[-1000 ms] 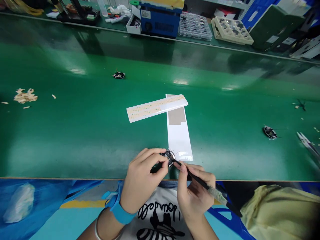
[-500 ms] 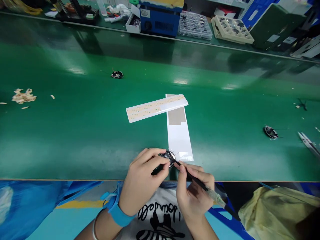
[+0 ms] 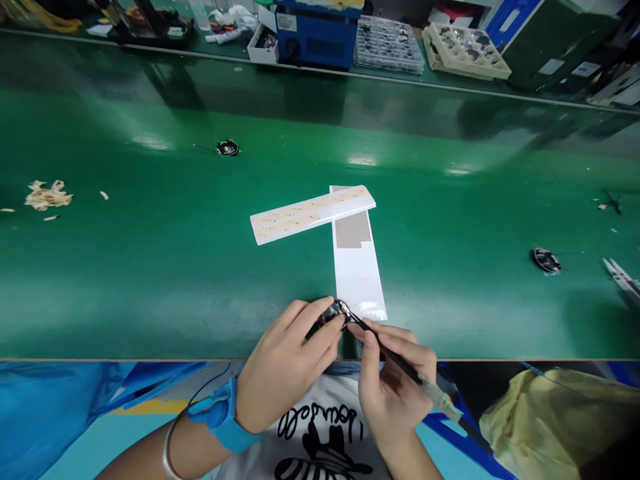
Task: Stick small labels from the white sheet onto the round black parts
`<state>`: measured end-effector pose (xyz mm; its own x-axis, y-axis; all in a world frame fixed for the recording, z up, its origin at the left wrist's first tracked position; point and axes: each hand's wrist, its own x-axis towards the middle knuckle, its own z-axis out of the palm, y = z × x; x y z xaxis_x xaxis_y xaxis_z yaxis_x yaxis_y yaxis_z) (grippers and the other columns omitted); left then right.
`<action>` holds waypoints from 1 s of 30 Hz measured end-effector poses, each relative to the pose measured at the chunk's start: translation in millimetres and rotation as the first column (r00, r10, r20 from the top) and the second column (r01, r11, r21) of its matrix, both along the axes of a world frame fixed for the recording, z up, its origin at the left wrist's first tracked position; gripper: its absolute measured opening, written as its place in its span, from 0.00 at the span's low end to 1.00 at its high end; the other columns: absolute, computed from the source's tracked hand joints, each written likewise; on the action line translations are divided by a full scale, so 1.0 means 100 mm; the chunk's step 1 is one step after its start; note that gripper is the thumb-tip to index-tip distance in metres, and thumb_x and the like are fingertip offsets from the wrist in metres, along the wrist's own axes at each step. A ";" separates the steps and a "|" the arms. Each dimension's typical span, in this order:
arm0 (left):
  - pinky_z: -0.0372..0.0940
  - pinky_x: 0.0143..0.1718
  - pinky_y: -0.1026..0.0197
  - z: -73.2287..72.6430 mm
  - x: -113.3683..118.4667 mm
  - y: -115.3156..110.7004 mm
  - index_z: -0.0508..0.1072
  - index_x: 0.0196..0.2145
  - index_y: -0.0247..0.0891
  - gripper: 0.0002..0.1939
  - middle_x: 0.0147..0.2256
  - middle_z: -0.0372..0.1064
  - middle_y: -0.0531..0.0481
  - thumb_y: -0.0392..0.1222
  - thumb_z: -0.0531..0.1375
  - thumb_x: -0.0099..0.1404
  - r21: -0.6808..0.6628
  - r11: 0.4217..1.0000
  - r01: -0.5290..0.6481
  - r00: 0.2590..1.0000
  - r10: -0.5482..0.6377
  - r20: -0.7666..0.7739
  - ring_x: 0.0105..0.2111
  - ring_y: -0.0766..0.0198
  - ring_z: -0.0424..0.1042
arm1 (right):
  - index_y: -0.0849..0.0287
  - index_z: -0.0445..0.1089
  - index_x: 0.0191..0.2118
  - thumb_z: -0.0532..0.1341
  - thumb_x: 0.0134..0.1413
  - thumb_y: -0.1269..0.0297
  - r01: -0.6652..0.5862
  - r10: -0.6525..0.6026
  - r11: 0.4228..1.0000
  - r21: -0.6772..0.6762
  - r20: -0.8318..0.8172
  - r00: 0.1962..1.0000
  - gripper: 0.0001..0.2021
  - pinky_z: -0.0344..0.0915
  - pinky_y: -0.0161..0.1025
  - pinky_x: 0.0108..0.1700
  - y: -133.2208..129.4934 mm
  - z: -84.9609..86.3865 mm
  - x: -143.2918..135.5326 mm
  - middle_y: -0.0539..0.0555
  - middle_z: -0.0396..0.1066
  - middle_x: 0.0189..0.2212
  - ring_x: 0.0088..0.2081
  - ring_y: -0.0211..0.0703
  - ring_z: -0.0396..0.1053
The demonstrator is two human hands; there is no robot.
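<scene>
At the table's front edge, my left hand (image 3: 290,360) grips a small round black device (image 3: 340,311) between thumb and fingers; part of it is hidden under the fingers. Black tweezers (image 3: 400,362) with a wrapped handle are pinched in my right hand (image 3: 400,380), their tips touching the right side of the device. A white sheet (image 3: 357,277) with a grey patch lies just beyond my hands. Across its far end rests a sticker strip (image 3: 300,219) with rows of small orange and green marks.
Similar round devices (image 3: 228,147) (image 3: 546,261) lie at the back left and far right. White-handled tweezers (image 3: 623,277) are at the right edge, and beige scraps (image 3: 47,195) at left. A shelf holds a blue box (image 3: 317,40) and parts trays (image 3: 389,45).
My left hand has tilted the round device and its fingers have shifted over it. My right hand, with the tweezers, has moved slightly to the right. The view has shifted a little.
</scene>
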<state>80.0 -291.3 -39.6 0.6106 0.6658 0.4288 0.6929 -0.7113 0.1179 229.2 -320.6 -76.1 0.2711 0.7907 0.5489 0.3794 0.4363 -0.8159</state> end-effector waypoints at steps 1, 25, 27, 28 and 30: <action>0.72 0.39 0.51 -0.01 0.00 0.00 0.76 0.41 0.31 0.08 0.42 0.77 0.45 0.29 0.57 0.68 -0.001 1.000 -0.007 1.000 0.007 0.011 0.44 0.51 0.74 | 0.57 0.65 0.45 0.61 0.53 0.83 0.004 -0.004 1.000 -0.010 0.010 1.000 0.17 0.80 0.41 0.37 0.00 0.00 0.00 0.54 0.75 0.39 0.41 0.44 0.78; 0.61 0.56 0.43 0.12 -0.14 0.25 0.57 0.63 0.31 0.24 0.58 0.62 0.37 0.43 0.50 0.73 -0.398 0.884 -0.244 0.949 0.302 0.089 0.57 0.48 0.61 | 0.56 0.60 0.43 0.62 0.59 0.67 -0.492 0.512 0.849 -0.192 0.064 0.857 0.10 0.75 0.32 0.34 1.49 0.61 0.25 0.43 0.70 0.34 0.29 0.31 0.76; 0.55 0.62 0.43 0.09 -0.21 0.35 0.55 0.64 0.27 0.26 0.61 0.58 0.35 0.43 0.49 0.73 -0.365 0.873 -0.325 0.925 0.374 0.070 0.62 0.48 0.56 | 0.56 0.59 0.42 0.63 0.58 0.62 -0.521 0.551 0.828 -0.208 0.132 0.824 0.11 0.74 0.30 0.32 1.92 0.49 0.17 0.40 0.71 0.31 0.27 0.29 0.75; 0.53 0.64 0.43 0.07 -0.23 0.39 0.56 0.63 0.26 0.26 0.62 0.57 0.34 0.43 0.49 0.73 -0.353 0.866 -0.353 0.916 0.397 0.059 0.63 0.48 0.55 | 0.57 0.59 0.41 0.63 0.57 0.60 -0.525 0.559 0.821 -0.225 0.124 0.820 0.12 0.73 0.30 0.32 2.09 0.41 0.12 0.39 0.70 0.29 0.26 0.30 0.75; 0.52 0.65 0.45 0.02 -0.27 0.45 0.57 0.63 0.25 0.26 0.63 0.57 0.34 0.43 0.49 0.73 -0.352 0.852 -0.388 0.904 0.427 0.035 0.64 0.48 0.54 | 0.56 0.59 0.39 0.65 0.55 0.60 -0.554 0.576 0.786 -0.274 0.000 0.817 0.14 0.73 0.31 0.31 2.33 0.26 0.03 0.40 0.69 0.28 0.25 0.32 0.76</action>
